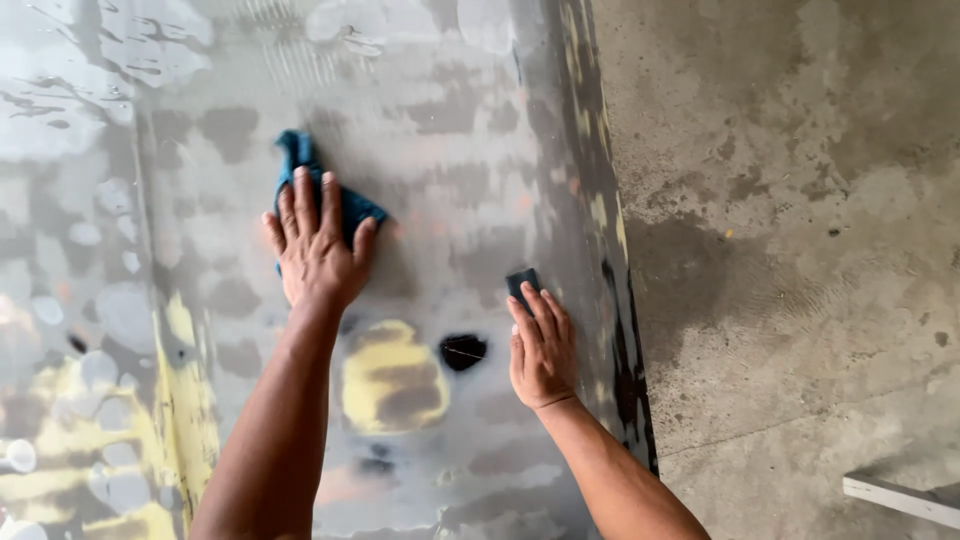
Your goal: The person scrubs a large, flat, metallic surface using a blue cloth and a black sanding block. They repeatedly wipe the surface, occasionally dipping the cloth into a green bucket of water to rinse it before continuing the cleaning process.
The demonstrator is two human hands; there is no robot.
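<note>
My left hand (315,245) lies flat on a blue cloth (300,155), pressing it against a wet grey sanded panel (440,130). The cloth sticks out above and to the right of my fingers. My right hand (540,345) presses a small dark sanding block (521,282) onto the same panel, lower and to the right; only the block's top end shows past my fingertips. The panel's surface is patchy grey with yellow spots (392,375) and a small black spot (462,351) between my arms.
The panel's dark right edge (615,300) runs down the middle of the view. Right of it is a stained concrete floor (800,200). A white strip (900,495) lies on the floor at the lower right. Water beads and puddles cover the panel's left side (60,120).
</note>
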